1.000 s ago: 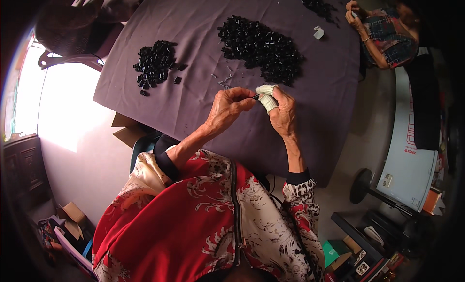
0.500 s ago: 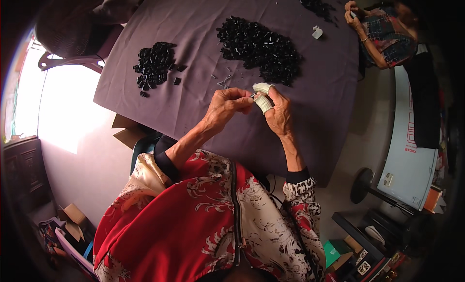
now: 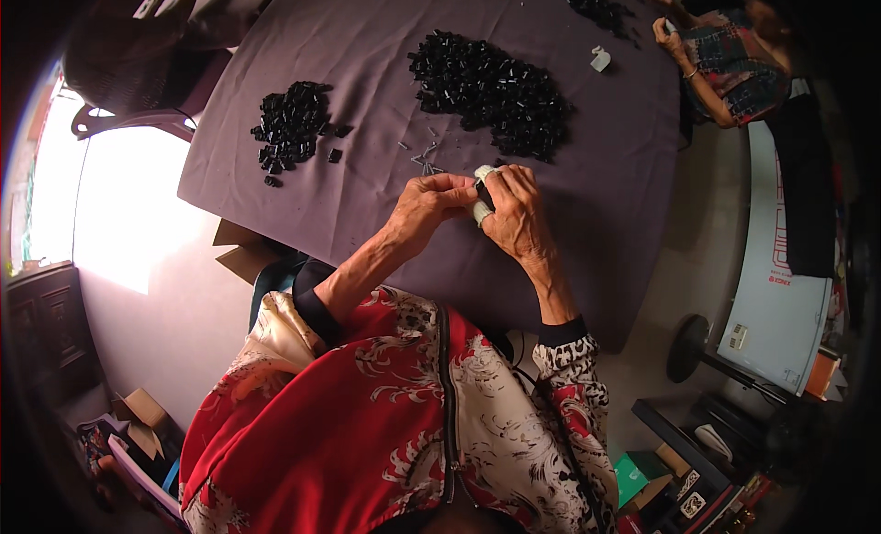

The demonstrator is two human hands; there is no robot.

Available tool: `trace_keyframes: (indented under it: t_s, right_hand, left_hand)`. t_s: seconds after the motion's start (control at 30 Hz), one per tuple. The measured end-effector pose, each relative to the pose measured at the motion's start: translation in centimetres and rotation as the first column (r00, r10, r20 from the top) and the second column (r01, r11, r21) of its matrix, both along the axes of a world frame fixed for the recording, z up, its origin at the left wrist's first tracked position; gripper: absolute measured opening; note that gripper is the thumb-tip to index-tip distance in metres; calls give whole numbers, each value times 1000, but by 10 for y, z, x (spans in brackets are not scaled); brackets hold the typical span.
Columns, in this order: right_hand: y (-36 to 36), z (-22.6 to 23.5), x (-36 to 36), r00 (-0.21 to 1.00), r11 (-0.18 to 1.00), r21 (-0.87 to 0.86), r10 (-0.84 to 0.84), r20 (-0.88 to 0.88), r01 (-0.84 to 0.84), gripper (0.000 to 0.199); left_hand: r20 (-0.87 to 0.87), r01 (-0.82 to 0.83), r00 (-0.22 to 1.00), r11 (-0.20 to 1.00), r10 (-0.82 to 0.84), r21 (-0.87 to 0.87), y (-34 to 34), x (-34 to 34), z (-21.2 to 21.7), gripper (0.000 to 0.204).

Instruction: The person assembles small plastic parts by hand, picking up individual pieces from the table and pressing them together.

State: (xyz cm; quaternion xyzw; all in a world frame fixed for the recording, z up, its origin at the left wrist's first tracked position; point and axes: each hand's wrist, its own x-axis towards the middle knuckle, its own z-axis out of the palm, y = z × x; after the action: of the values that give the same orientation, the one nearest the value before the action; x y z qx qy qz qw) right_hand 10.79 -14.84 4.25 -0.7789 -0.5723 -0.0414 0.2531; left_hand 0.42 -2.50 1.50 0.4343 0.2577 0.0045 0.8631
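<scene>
- Right hand (image 3: 517, 208) just rolled inward, its spread fingers now curled round the small black piece (image 3: 485, 196)
- Left hand (image 3: 427, 205) stayed pinched on it, so both had hold
- Piece sat mostly hidden between them, above the surface (image 3: 372, 121)

Glare at left, dark distorted edges

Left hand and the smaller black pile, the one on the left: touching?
Apart. The head view shows it: the left hand is to the right of the smaller black pile, with purple-grey tablecloth visible between them.
</scene>
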Motion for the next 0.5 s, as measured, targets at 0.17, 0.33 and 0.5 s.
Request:
trace_keyframes:
  t_s: [0.17,0.33,0.5]
  right_hand:
    - [-3,-4,0,998,999,40,20,-60,-17,26]
    - [-2,-6,-4,999,997,63,41,-32,-39,20]
    - [-4,-5,-5,997,997,44,57,49,-59,16]
  left_hand:
    - [88,25,996,997,-19,-75,1,-4,-5,26]
    - [23,50,998,997,-51,61,-2,-3,8,21]
    - [26,-6,1000,997,4,77,-7,-5,0,19]
